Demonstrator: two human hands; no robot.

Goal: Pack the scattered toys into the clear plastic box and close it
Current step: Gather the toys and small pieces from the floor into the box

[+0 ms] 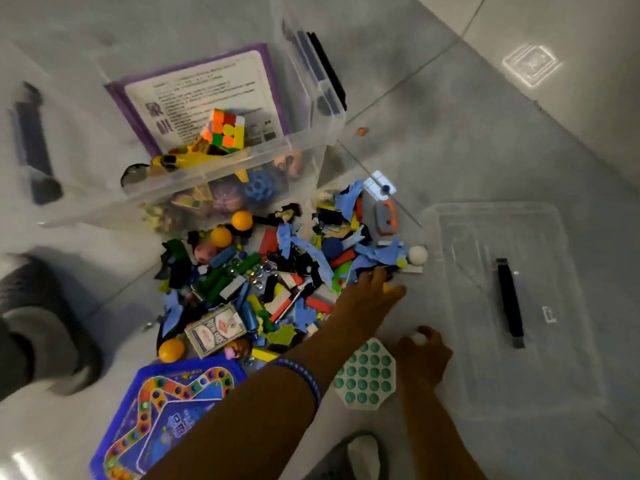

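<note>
I see, left to right: the clear plastic box [221,168], partly filled, behind the scattered toy pile [277,271]; my left hand [372,289], palm down on the pile's edge, grasp indeterminate; my right hand [424,351], curled around a small white ball [418,337]; the transparent lid [512,306] on the floor.

You're looking at glossy tiled floor [519,116] reflecting light. Clear plastic box [221,174] showing smooth see-through walls; clear plastic lid [485,393] the same. Card deck [214,329] looking like printed paperboard. Pop toy [365,374] appearing soft, matt, bumpy.
</note>
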